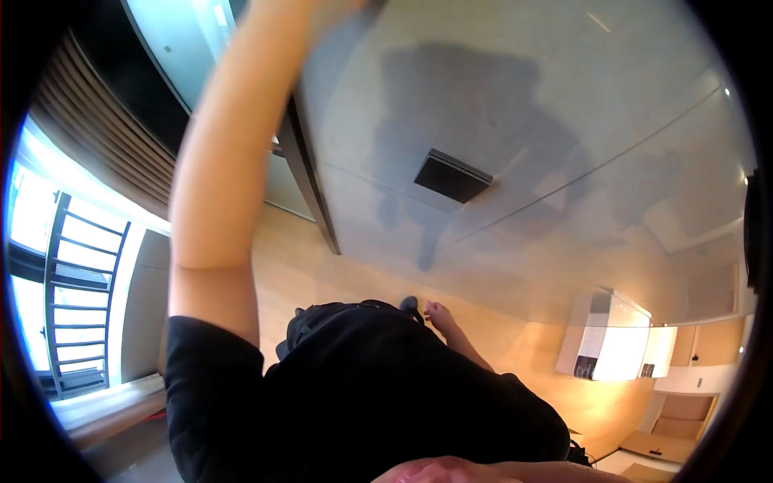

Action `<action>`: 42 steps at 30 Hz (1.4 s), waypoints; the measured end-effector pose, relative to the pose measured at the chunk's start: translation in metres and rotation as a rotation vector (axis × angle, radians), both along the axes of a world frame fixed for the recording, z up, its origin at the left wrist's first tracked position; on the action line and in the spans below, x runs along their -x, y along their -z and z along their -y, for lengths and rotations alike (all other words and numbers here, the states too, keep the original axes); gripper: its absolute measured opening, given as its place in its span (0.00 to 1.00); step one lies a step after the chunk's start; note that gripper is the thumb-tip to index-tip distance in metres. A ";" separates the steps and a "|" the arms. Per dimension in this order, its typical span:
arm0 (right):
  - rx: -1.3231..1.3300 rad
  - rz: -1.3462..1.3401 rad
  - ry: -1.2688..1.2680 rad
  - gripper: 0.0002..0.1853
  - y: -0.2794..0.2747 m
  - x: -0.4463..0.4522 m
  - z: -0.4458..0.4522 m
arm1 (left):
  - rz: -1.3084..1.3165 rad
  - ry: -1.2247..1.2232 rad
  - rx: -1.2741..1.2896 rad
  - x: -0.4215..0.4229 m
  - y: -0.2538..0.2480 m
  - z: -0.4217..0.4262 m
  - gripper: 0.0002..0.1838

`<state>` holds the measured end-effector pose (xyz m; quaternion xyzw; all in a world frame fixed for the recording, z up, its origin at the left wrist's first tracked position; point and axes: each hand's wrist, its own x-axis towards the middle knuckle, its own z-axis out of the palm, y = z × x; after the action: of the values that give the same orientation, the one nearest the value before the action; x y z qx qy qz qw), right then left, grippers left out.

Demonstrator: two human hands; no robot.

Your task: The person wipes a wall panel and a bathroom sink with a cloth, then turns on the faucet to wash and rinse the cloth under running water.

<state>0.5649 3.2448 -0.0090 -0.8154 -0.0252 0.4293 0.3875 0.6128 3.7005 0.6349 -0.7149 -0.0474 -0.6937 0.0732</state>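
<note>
The single view looks out from the person's head, forward and steeply down, through a wide round lens that bends straight lines and darkens the corners. Its middle falls just below the dark square plate (453, 179) on the glossy panel (515, 105). Below the plate, very near the lens, the black shirt (362, 394) fills the lower middle. The left arm (225, 153), also close, runs up past the plate's left side to the top edge. Farther off, the window (80, 290) stands left of the plate, and the bright lamp-like box (616, 342) lower right
</note>
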 end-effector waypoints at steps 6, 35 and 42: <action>-0.010 0.021 0.049 0.30 0.011 0.014 0.013 | -0.088 0.213 0.197 0.011 0.228 0.015 0.30; 0.165 -0.059 0.146 0.32 -0.016 0.074 0.055 | -0.493 0.191 0.217 0.063 0.337 0.015 0.31; 0.156 -0.052 0.220 0.33 -0.020 0.083 0.056 | -0.591 0.175 0.191 0.072 0.338 0.013 0.30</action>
<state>0.4817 3.1886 0.0112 -0.8295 0.1081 0.4058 0.3682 0.5409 3.6871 0.2970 -0.8905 -0.0273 -0.4521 -0.0435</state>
